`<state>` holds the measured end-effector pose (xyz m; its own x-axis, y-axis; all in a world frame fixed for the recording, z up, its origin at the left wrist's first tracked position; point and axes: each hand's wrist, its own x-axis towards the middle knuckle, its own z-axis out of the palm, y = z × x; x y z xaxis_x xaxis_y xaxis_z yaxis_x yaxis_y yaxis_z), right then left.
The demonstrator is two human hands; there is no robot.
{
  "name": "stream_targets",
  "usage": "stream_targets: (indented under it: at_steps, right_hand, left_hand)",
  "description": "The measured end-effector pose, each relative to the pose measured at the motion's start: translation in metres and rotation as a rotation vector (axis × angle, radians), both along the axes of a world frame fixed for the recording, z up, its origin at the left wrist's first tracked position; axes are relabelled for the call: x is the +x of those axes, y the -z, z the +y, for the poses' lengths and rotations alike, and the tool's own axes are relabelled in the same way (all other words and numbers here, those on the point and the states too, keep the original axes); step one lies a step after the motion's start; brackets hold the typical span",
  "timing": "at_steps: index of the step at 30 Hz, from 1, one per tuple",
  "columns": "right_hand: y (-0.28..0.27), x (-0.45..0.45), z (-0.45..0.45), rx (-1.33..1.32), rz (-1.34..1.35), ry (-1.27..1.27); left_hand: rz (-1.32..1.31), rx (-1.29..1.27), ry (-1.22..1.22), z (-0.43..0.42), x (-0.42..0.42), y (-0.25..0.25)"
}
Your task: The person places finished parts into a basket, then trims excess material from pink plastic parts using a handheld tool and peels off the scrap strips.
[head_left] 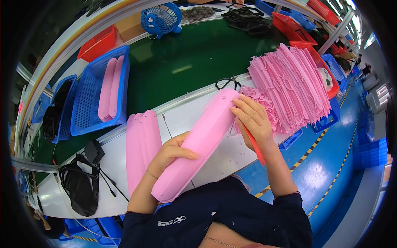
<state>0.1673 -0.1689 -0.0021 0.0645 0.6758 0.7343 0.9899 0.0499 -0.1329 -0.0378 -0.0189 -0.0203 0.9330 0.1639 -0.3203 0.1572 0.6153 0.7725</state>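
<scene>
A long pink padded piece [202, 142] lies slantwise across my front, its lower end near my shirt. My left hand [175, 152] is wrapped round its lower half, thumb on top. At its upper end, my right hand [252, 120] has its fingers on the edge and also holds a red-orange tool [254, 144] pointing down. Several similar pink pieces [142, 144] lie side by side on the white table [178, 118] to the left. Beside my right hand are pink scraps [264, 103] and a large stack of pink strips [289, 89]. Black scissors [228, 83] rest behind the piece.
A blue basket [87, 99] holding pink pieces stands at the left, near a red bin [97, 43]. Across the green belt [186, 53] is a blue fan [161, 20]. A black bag [80, 188] and cables lie at the table's left. Red bins [316, 62] stand right.
</scene>
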Motion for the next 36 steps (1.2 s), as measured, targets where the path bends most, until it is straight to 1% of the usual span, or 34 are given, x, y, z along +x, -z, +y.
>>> stream_targets:
  at_steps: [1, 3, 7, 9, 10, 12, 13, 15, 16, 18, 19, 21, 22, 23, 25, 26, 27, 29, 31, 36]
  right_hand:
    - [0.003, 0.003, 0.0, 0.0, 0.0, 0.001]
    - [0.009, 0.012, -0.004, -0.038, -0.134, -0.079]
    - [0.007, 0.019, -0.009, -0.082, -0.16, -0.152]
    - [0.005, 0.021, -0.011, -0.107, -0.162, -0.195]
    - [0.007, 0.023, -0.01, -0.108, -0.163, -0.194]
    - [0.016, 0.029, -0.007, 0.028, -0.119, -0.155]
    - [0.022, 0.031, -0.006, 0.026, -0.118, -0.155]
    - [0.036, 0.041, -0.004, 0.304, 0.036, 0.153]
    - [0.045, 0.052, -0.004, 0.308, 0.036, 0.15]
    - [0.061, 0.067, -0.009, 0.268, 0.646, 0.316]
    - [0.066, 0.064, -0.012, 0.269, 0.65, 0.319]
    - [0.069, 0.053, -0.012, 0.112, 1.119, 0.244]
    - [0.064, 0.042, -0.01, 0.173, 1.292, 0.172]
    - [0.061, 0.033, -0.007, 0.166, 1.295, 0.173]
    - [0.056, 0.019, -0.002, 0.193, 1.441, 0.033]
    - [0.054, 0.013, 0.001, 0.174, 1.428, -0.054]
    - [0.051, 0.007, 0.004, 0.179, 1.429, -0.051]
    - [0.048, -0.002, 0.01, 0.109, 1.386, -0.104]
    - [0.05, -0.004, 0.014, 0.127, 1.414, -0.133]
    - [0.049, -0.005, 0.017, 0.114, 1.365, -0.102]
  left_hand:
    - [0.0, 0.0, 0.001, 0.0, 0.0, 0.001]
    - [-0.008, -0.034, -0.004, -0.001, 0.001, 0.007]
    - [-0.009, -0.087, -0.005, 0.001, 0.0, 0.024]
    - [-0.041, -0.21, -0.001, -0.001, 0.001, 0.026]
    - [-0.041, -0.21, 0.0, -0.003, 0.002, 0.026]
    - [-0.036, -0.214, -0.038, -0.008, 0.005, 0.023]
    - [-0.035, -0.215, -0.038, -0.008, 0.004, 0.023]
    - [-0.053, -0.224, -0.045, -0.005, 0.004, 0.023]
    - [-0.054, -0.22, -0.048, -0.003, 0.003, 0.02]
    - [-0.029, -0.118, -0.078, -0.003, -0.002, 0.013]
    - [-0.025, -0.117, -0.076, -0.002, -0.002, 0.013]
    - [0.048, 0.182, -0.039, -0.002, 0.0, 0.013]
    - [0.051, 0.176, -0.045, -0.003, 0.001, 0.014]
    - [0.046, 0.222, -0.014, -0.003, 0.003, 0.017]
    - [0.04, 0.272, 0.023, -0.006, 0.007, 0.023]
    - [0.014, 0.295, 0.027, -0.009, 0.009, 0.025]
    - [-0.011, 0.318, 0.031, -0.011, 0.01, 0.027]
    - [-0.013, 0.309, 0.042, -0.014, 0.01, 0.026]
    - [-0.016, 0.3, 0.04, -0.015, 0.01, 0.026]
    - [-0.005, 0.344, 0.064, -0.015, 0.008, 0.025]
